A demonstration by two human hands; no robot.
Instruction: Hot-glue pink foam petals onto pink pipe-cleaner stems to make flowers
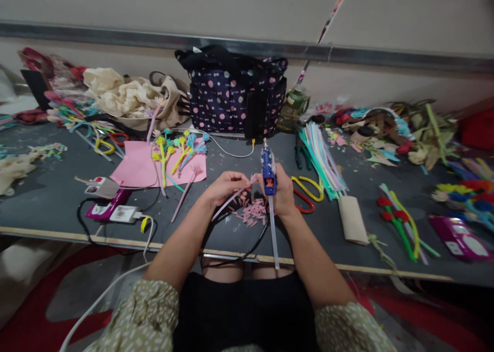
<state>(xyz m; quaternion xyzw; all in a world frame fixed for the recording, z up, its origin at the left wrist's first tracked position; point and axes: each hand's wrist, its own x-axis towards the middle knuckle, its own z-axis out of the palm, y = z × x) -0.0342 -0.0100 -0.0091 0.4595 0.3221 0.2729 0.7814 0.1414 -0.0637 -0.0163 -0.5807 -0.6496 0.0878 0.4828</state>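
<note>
My left hand [230, 186] pinches a pale pink stem [227, 204] whose tip carries small pink pieces. In my right hand [284, 190] is a blue glue gun [267, 169], nozzle pointing away from me, with a long clear glue stick [274, 233] sticking out of its back. My right fingertips come close to the stem's tip; whether they touch it I cannot tell. Below the hands lies a heap of small pink pieces [252, 211]. To the left, a finished-looking pink-tipped stem [187, 192] and several yellow, green and blue flower stems [179, 154] rest on a pink sheet [131, 161].
A dark patterned bag [227, 94] and a green bottle [294, 107] stand at the back. Right of my hands are yellow-and-red-handled scissors [309, 190], a bundle of pastel stems [322, 156] and a cardboard tube [353, 220]. A purple power strip [108, 206] with plugs and cables lies left.
</note>
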